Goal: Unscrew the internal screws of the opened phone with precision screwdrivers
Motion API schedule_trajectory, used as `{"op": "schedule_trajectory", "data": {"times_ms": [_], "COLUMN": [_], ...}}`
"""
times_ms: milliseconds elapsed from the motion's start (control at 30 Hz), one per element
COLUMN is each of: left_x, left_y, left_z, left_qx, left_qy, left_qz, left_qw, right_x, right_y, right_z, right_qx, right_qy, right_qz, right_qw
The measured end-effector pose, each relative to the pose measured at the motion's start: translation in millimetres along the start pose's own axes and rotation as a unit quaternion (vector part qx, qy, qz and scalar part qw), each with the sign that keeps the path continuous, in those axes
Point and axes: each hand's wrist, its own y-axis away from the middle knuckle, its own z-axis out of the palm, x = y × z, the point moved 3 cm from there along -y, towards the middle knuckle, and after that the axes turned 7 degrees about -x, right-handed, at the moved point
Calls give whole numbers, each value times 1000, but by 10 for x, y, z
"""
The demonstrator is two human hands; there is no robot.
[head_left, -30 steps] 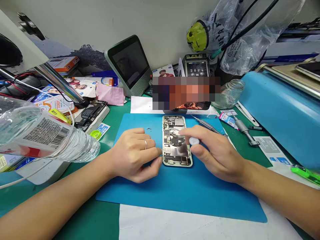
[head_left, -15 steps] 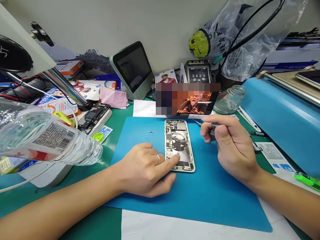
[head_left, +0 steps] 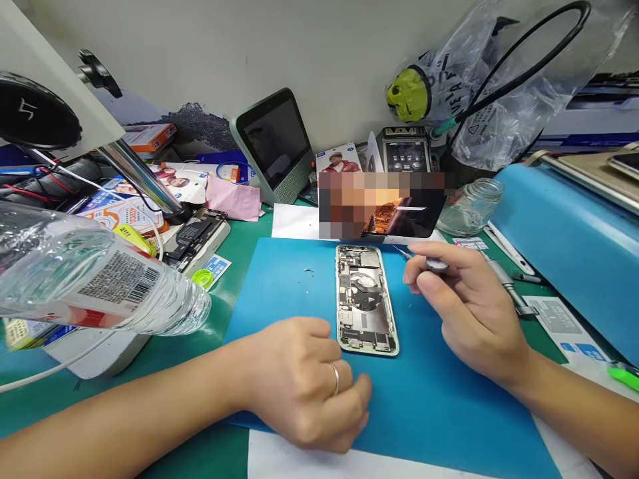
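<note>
- Blue silicone mat (head_left: 429,392) is covering the middle of the bench, and the opened phone (head_left: 367,299) is lying flat on it, back off, insides facing up, long side running away from the camera.
- Left hand (head_left: 309,382) is resting on the mat's near edge, just below and left of the phone's bottom corner. It's curling into a loose fist, knuckles up, ring (head_left: 335,378) showing. It isn't touching the phone, and I can't tell if anything's tucked inside the fist.
- Right hand (head_left: 469,306) is hovering to the right of the phone, about level with its upper half, and pinching a small screwdriver (head_left: 430,264) between thumb and fingers. The thin tip is pointing up and left, sitting near the phone's top right corner but off the phone itself.
- Second screwdriver (head_left: 505,285) is lying behind the right hand, out towards the mat's right edge.
- Another phone (head_left: 409,213) is leaning just behind the opened one and playing a video, partly blurred out.
- Clear water bottle (head_left: 100,279) is lying on its side, filling up the left of the view.
- Smart display (head_left: 277,146) is standing at the back against the wall, with a pink cloth (head_left: 232,196) just to its left.
- Glass jar (head_left: 472,206) is sitting back right, and a crinkly plastic bag (head_left: 499,100) is hanging above it.
- One more gutted handset (head_left: 194,233) is sitting off the mat on the left, behind the bottle.
</note>
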Motion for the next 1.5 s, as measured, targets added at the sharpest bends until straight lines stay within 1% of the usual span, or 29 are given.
{"op": "schedule_trajectory", "data": {"times_ms": [67,133,267,400,467,567,633,700,833,933,1000,1033,1100,1200,1267,1333,1367,1400,1467,1500], "left_x": [49,73,42,-23,-54,-107,-140,-158,-156,-136,-117,-109,-97,-94,-96,-92,-88,-83,-71,-65], "left_y": [-11,-18,-23,-19,-16,-2,13,24,25,20,21,23,28,38,46,53,55,56,55,52], "left_z": [9,19,32,20,13,12,18,23,23,29,35,37,38,37,35,33,32,31,28,26], "left_qx": [18,24,10,12,18,28,34,37,31,9,-9,-15,-23,-29,-29,-29,-28,-28,-27,-27], "left_qy": [11,18,35,54,65,93,112,121,122,126,127,126,125,129,132,129,127,124,121,120], "left_qz": [14,14,-27,-69,-94,-147,-184,-203,-190,-162,-142,-135,-125,-120,-117,-112,-109,-106,-100,-97], "left_qw": [1000,999,999,996,993,984,976,971,974,979,982,983,984,984,984,985,985,986,987,988], "right_x": [-11,-31,-73,-90,-92,-91,-82,-67,-25,-11,-48,-85,-185,-337,-361,-340,-320,-308,-263,-239], "right_y": [1,-6,-40,-55,-40,-5,10,13,-9,-38,-68,-87,-131,-177,-177,-139,-103,-53,55,114], "right_z": [-12,-34,-107,-164,-171,-158,-142,-129,-121,-133,-168,-200,-290,-479,-584,-635,-622,-589,-492,-427], "right_qx": [-1,-1,18,46,65,91,93,87,80,90,87,77,38,-20,-63,-92,-119,-147,-208,-246], "right_qy": [26,67,147,173,158,98,61,38,22,10,35,64,131,205,238,259,277,297,309,344], "right_qz": [4,-1,-6,11,14,4,3,10,39,66,72,66,36,-60,-93,-126,-151,-197,-240,-257], "right_qw": [1000,998,989,984,985,991,994,995,996,994,993,993,990,977,965,953,941,923,896,869]}}
